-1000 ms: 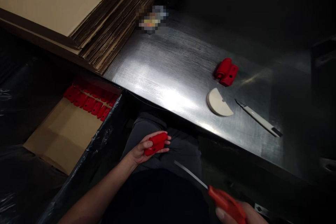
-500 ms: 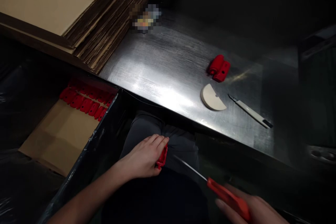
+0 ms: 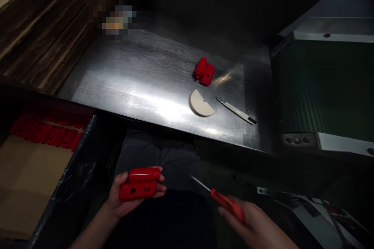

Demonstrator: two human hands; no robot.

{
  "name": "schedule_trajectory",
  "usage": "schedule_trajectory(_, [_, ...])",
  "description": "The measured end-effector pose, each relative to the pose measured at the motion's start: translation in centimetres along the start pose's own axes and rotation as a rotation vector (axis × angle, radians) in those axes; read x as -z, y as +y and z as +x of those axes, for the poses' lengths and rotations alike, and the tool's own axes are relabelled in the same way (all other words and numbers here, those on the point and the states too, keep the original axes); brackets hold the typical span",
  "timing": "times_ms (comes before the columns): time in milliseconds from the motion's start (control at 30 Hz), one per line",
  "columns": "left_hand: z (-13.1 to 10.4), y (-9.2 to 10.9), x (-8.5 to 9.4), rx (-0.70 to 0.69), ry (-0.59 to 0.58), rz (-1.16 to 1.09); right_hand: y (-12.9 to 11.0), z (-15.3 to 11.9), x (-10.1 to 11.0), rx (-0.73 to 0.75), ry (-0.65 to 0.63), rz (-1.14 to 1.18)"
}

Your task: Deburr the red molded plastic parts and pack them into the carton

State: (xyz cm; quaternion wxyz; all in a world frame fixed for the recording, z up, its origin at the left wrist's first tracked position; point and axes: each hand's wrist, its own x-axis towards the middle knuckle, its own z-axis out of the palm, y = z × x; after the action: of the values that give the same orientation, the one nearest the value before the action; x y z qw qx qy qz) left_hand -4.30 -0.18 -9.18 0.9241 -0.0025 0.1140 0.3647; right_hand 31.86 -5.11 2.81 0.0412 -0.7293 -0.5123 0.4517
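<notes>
My left hand [image 3: 118,198] is wrapped round a red plastic part [image 3: 140,188], its tube side and a face with a dark hole turned up, above my lap. In my right hand [image 3: 248,218] is a knife-like tool with an orange-red handle [image 3: 226,202]; its thin blade points up and left, apart from the part. On the metal table [image 3: 140,70] lie another red piece [image 3: 204,72], a cream half-round block [image 3: 201,104] and a white-handled cutter [image 3: 237,113].
Stacked cardboard [image 3: 43,35] stands at the upper left. Below it, a lined box holds cardboard [image 3: 35,179] with rows of red parts [image 3: 55,134]. A green conveyor belt [image 3: 333,89] is at the right, with metal items [image 3: 315,218] below it.
My left hand has turned over, bringing the red part into fuller view. The tool in my right hand has shifted left. The view has swung right, showing the conveyor belt.
</notes>
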Motion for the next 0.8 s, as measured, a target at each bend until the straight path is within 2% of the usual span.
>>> schedule_trajectory(67, [0.7, -0.5, -0.4, -0.034, -0.01, 0.002, 1.8, 1.1, 0.8, -0.03, -0.05, -0.012])
schedule_trajectory(133, [1.5, -1.0, -0.6, -0.074, 0.005, 0.065, 4.2, 2.1, 1.2, -0.052, 0.06, 0.008])
schedule_trajectory(233, [2.3, -1.4, -1.2, -0.095, 0.043, 0.331, 7.8, 3.5, 0.5, -0.131, 0.48, 0.23])
schedule_trajectory(300, [2.7, -1.3, -2.2, -0.074, 0.074, 0.647, 9.2, 4.7, -0.6, -0.172, 0.757, 0.409])
schedule_trajectory(367, [3.0, -1.1, -3.6, -0.048, 0.108, 0.997, 9.9, 6.5, -1.8, -0.153, 0.943, 0.527])
schedule_trajectory(433, [3.2, -0.9, -5.0, -0.045, 0.119, 1.266, 10.1, 9.1, -2.8, -0.097, 1.056, 0.622])
schedule_trajectory(500, [3.4, -0.9, -6.2, -0.093, 0.083, 1.411, 9.9, 12.2, -3.7, -0.056, 1.122, 0.72])
schedule_trajectory(633, [3.4, -0.8, -7.2, -0.186, 0.024, 1.526, 9.0, 17.1, -4.7, -0.033, 1.11, 0.805])
schedule_trajectory(700, [3.3, -0.8, -7.2, -0.191, 0.043, 1.515, 8.4, 18.2, -4.9, -0.005, 1.095, 0.8])
schedule_trajectory(800, [3.1, -0.8, -7.2, -0.187, 0.09, 1.442, 8.0, 18.5, -4.9, 0.013, 1.046, 0.776])
